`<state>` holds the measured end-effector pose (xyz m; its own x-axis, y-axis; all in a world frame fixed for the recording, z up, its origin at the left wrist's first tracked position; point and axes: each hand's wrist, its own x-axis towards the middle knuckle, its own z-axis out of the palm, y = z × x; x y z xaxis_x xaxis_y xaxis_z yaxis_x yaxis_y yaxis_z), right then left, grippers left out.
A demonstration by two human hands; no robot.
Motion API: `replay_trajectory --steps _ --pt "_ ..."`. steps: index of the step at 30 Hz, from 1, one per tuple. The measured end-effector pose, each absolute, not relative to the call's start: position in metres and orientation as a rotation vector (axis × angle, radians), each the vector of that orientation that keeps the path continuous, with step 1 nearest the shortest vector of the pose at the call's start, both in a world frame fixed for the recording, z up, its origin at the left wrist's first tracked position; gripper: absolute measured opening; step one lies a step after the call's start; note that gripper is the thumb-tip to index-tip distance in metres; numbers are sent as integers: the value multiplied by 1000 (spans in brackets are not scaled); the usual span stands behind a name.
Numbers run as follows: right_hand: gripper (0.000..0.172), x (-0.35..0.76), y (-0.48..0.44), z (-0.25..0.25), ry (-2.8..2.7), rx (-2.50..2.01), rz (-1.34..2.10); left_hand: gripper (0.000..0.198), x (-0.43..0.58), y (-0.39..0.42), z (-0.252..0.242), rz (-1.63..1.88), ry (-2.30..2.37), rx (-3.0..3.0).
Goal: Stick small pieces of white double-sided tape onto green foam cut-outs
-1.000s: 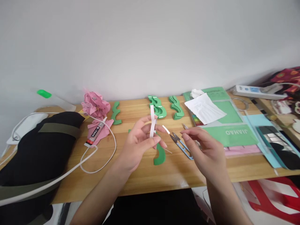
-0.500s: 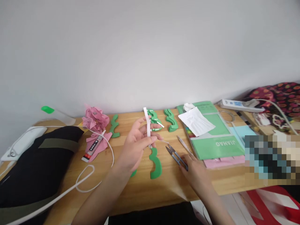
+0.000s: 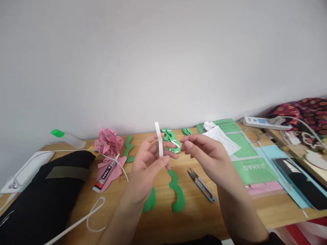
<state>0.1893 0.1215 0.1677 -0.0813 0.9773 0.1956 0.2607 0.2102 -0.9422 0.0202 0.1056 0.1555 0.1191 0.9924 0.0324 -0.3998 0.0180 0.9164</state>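
A narrow white strip (image 3: 159, 139) stands upright in my left hand (image 3: 146, 165), pinched near its lower end by the thumb against the fingers. Another short white strip (image 3: 175, 143) shows by the left fingertips. My right hand (image 3: 208, 153) is raised just to the right, fingers loosely bent and tips close to that short strip; nothing shows gripped in it. Blue-handled thread snips (image 3: 201, 185) lie on the table below it. A wavy green piece (image 3: 177, 192) lies below the hands, and green pieces with white strips (image 3: 168, 134) lie behind them.
To the left are a glue tube (image 3: 106, 177), crumpled pink material (image 3: 108, 141), a white cable (image 3: 88, 217) and a black pouch (image 3: 51, 190). On the right sit a green packet (image 3: 258, 168), a white sheet (image 3: 224, 139), a phone-like black object (image 3: 301, 183) and a power strip (image 3: 265, 122).
My right hand has left the snips on the table and risen up and left toward my left hand. My left hand still holds the white strip. The view has shifted slightly.
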Motion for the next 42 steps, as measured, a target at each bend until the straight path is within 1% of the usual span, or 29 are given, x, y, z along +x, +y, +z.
replay_trajectory --steps 5,10,17,20,24,28,31,35,39,42 --pt "19 181 126 163 -1529 -1169 1092 36 17 106 150 1342 834 1102" --pt "16 186 127 158 -1459 -1169 1198 37 20 103 147 1323 875 1198" --pt "19 200 117 145 -1499 -1285 1309 45 17 86 144 1249 1093 1123" --pt "25 209 111 131 -1509 -1375 1342 42 6 80 135 1191 1109 1096" --pt "27 219 99 103 -1442 -1440 1378 43 -14 70 118 1056 1103 991" --pt "32 224 85 80 -1429 -1461 1426 44 -32 64 106 1104 1199 940" --pt "32 226 78 70 -1456 -1467 1413 49 -39 76 99 1137 1270 1016" --pt "30 227 77 64 -1522 -1464 1353 54 -34 114 88 1035 1320 1096" --pt "28 225 78 64 -1534 -1456 1339 58 -22 149 81 940 1338 985" --pt "27 220 77 63 -1482 -1408 1389 56 -18 159 78 909 1289 927"
